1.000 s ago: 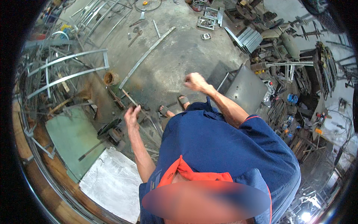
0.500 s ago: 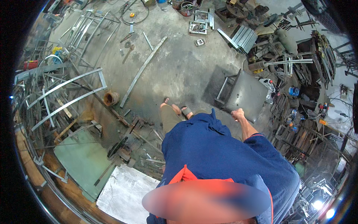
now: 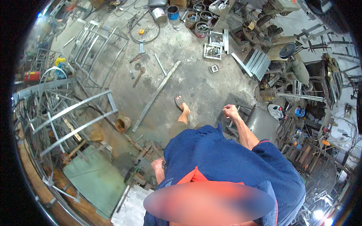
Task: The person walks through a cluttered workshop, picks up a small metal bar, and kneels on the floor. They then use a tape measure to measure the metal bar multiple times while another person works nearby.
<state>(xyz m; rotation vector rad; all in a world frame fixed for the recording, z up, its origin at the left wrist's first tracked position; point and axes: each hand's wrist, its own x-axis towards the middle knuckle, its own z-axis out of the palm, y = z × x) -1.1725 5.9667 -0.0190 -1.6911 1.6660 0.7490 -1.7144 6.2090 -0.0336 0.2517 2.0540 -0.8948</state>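
Observation:
My right hand [image 3: 230, 112] is raised ahead of my body, its fingers curled in with nothing visible in them. Just right of it stands a stool [image 3: 264, 122] with a dark, square seat and metal legs, partly hidden by my forearm. At my left side hangs my left hand [image 3: 157, 164], small in the picture, fingers curled and apparently holding nothing. Scrap metal lies on the floor beside it, and a white sheet [image 3: 132, 205] is behind it. On the floor ahead lies a long metal bar [image 3: 156, 97]. One sandalled foot steps forward.
Welded metal frames [image 3: 77, 122] crowd the left side, near a rusty can [image 3: 122, 124]. Stacked square tubes [image 3: 257, 64] and small frames [image 3: 213, 51] lie far right. Buckets [image 3: 173, 13] stand at the back. Metal stock [image 3: 298, 145] piles up at the right.
I have stepped forward, one foot ahead. My right hand has moved left, from over the stool's edge to clear of it. My left hand has come into view.

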